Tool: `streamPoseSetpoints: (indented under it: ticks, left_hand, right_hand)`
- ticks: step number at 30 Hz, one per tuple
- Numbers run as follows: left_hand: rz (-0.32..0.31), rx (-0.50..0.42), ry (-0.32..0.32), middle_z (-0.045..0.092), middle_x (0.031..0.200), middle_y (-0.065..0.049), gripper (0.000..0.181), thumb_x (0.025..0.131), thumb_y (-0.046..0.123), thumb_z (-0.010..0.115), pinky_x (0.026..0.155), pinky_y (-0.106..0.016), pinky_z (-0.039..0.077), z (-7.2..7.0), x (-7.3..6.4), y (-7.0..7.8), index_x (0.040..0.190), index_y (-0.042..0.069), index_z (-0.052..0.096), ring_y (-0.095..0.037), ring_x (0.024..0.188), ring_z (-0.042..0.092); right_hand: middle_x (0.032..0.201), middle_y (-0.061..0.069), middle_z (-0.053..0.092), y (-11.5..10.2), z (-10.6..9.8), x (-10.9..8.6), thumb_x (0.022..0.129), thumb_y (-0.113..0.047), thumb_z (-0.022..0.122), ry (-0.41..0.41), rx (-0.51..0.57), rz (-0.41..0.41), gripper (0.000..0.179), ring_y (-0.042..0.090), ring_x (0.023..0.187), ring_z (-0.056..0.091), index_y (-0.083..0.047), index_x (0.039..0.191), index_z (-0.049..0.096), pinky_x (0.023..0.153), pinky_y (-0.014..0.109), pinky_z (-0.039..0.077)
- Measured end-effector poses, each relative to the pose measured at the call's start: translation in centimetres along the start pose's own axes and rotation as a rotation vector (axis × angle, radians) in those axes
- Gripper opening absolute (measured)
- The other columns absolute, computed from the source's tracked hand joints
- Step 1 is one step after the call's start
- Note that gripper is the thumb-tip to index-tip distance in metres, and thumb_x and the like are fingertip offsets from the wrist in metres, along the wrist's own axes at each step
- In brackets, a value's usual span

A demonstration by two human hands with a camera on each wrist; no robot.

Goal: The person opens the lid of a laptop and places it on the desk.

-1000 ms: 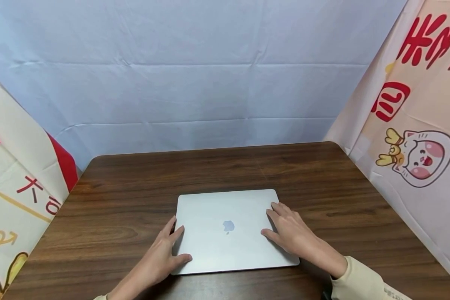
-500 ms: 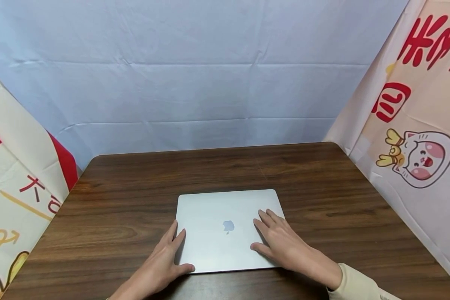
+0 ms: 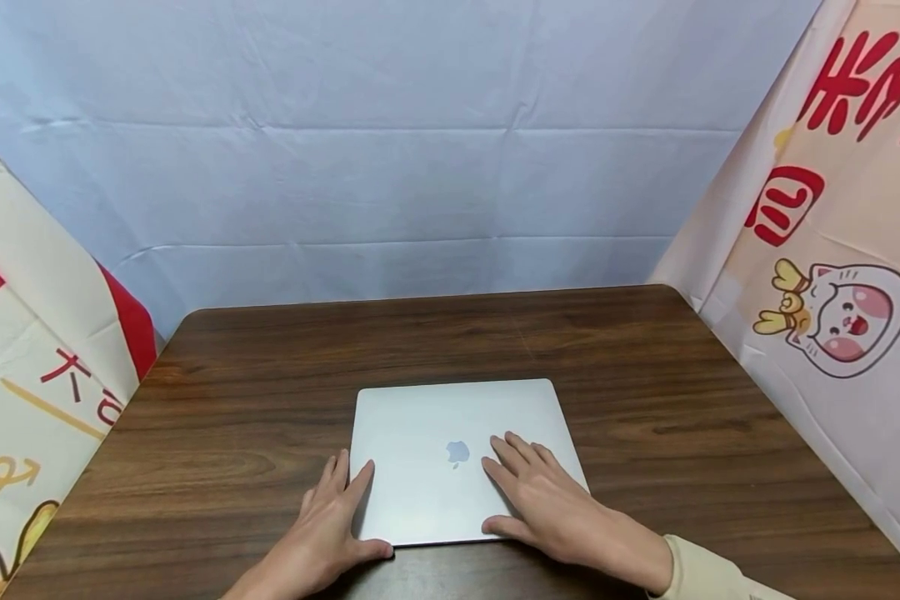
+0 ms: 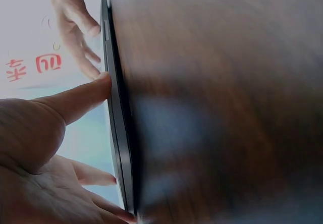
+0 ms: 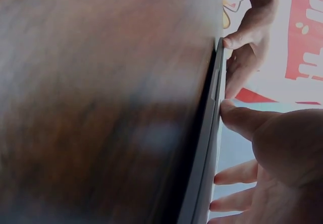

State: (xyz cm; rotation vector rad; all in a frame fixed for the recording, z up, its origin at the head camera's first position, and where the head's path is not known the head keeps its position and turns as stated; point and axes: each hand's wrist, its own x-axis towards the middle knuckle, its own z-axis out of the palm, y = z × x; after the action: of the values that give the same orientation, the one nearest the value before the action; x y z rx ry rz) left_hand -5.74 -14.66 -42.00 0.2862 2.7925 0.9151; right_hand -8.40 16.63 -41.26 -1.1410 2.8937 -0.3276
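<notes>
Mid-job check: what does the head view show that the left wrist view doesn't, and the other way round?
Only the head view: the blue-grey, apple-shaped logo on the closed, silver, rectangular laptop, and the far edge of the dark brown wood-grain table.

Only the left wrist view: the palm side of the bare left hand, and what looks like a short notch in the laptop's edge.

Both: the laptop, part of the table, the left hand, the bare right hand and red printed characters.

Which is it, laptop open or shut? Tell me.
Shut: the laptop lies flat on the table, logo up, and the wrist views show its lid down against the base.
</notes>
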Motion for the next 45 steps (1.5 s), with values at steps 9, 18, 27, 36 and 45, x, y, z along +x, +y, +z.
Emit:
streamPoseSetpoints:
  ticks: [9,18,27,36,45]
  left_hand:
    - [0.030,0.005,0.004,0.021,0.160,-0.040,0.108,0.067,0.035,0.098,0.113,-0.074,0.020,0.3,-0.4,-0.2,0.152,-0.005,0.045,-0.057,0.150,0.014]
    - [0.053,0.020,0.036,0.023,0.160,-0.040,0.108,0.067,0.033,0.098,0.112,-0.074,0.021,0.5,-0.7,-0.4,0.152,-0.006,0.044,-0.057,0.149,0.016]
    - [0.045,0.013,0.030,0.023,0.160,-0.039,0.109,0.068,0.031,0.098,0.113,-0.074,0.021,0.5,-0.7,-0.3,0.153,-0.007,0.042,-0.056,0.150,0.015]
    - [0.025,0.026,0.028,0.027,0.159,-0.038,0.110,0.067,0.030,0.099,0.113,-0.073,0.023,0.5,-0.5,-0.3,0.152,-0.009,0.041,-0.056,0.150,0.018]
    - [0.017,0.043,0.026,0.029,0.158,-0.039,0.110,0.066,0.030,0.099,0.112,-0.073,0.023,0.4,-0.4,-0.2,0.151,-0.010,0.042,-0.057,0.149,0.020]
  right_hand:
    - [0.151,0.020,0.050,-0.8,0.7,0.3,0.095,-0.066,0.060,0.053,-0.102,-0.126,0.079,0.040,0.141,0.045,-0.002,0.141,0.060,0.107,0.051,0.043]
    - [0.138,0.014,0.058,-1.2,1.6,1.0,0.086,-0.060,0.076,0.186,-0.214,-0.213,0.070,0.031,0.126,0.055,-0.005,0.128,0.065,0.093,0.043,0.049]
    - [0.115,0.002,0.059,-1.7,2.0,1.4,0.079,-0.051,0.083,0.260,-0.204,-0.256,0.048,0.019,0.103,0.054,-0.013,0.103,0.067,0.083,0.038,0.048]
    - [0.096,-0.003,0.056,-1.4,1.4,1.6,0.083,-0.051,0.080,0.244,-0.276,-0.334,0.041,0.014,0.085,0.049,-0.015,0.094,0.065,0.076,0.034,0.049]
    - [0.084,-0.004,0.055,-1.6,0.9,1.7,0.081,-0.046,0.078,0.263,-0.376,-0.427,0.035,0.013,0.074,0.048,-0.014,0.083,0.062,0.064,0.027,0.043]
